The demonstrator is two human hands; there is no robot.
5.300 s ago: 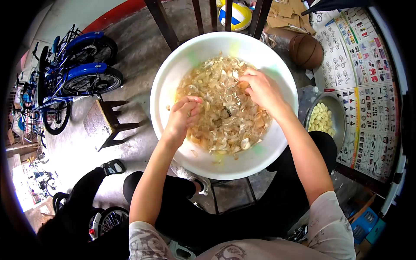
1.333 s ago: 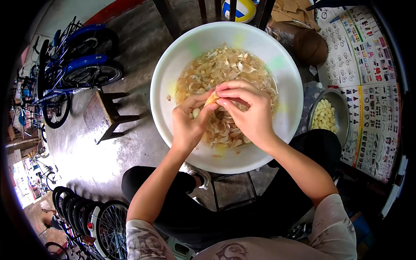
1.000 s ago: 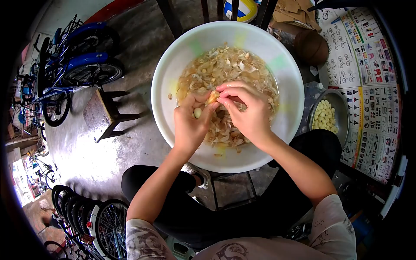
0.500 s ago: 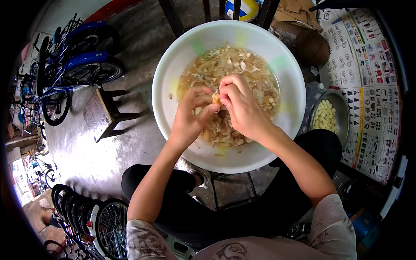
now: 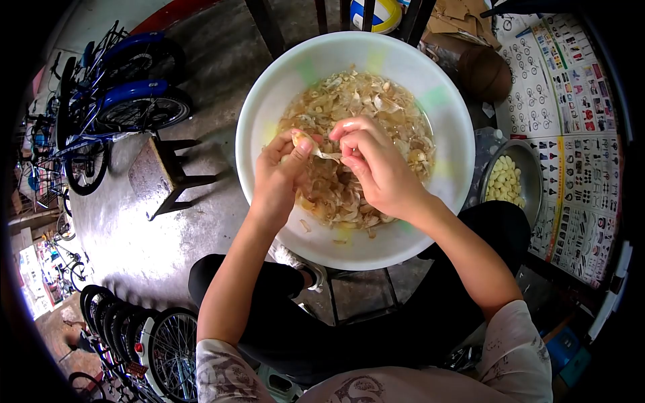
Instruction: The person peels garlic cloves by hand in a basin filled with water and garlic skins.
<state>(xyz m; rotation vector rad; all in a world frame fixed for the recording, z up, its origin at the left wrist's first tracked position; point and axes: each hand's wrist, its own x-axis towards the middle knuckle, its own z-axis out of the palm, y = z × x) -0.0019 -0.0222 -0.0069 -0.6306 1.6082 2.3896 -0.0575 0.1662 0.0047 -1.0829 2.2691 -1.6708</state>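
A large white basin (image 5: 451, 161) holds water with a thick layer of floating garlic skins (image 5: 349, 205). Above its left half, my left hand (image 5: 274, 176) pinches a garlic clove (image 5: 302, 140) between thumb and fingers. Another pale clove seems tucked among those fingers, mostly hidden. A loose strip of garlic skin (image 5: 326, 156) trails from the clove toward my right hand (image 5: 379, 164). The fingertips of that hand are closed on the strip's far end, over the basin's middle.
Peeled cloves (image 5: 504, 180) fill part of a metal bowl (image 5: 531, 176) to the right, beside a printed sheet (image 5: 571, 148). A wooden stool (image 5: 153, 176) and parked bicycles (image 5: 127, 107) are on the left. Dark bars (image 5: 265, 27) and a ball (image 5: 376, 15) lie beyond the basin.
My hands have drawn apart. The left moved left with the clove, and the right shifted slightly right; a strip of skin now stretches between them.
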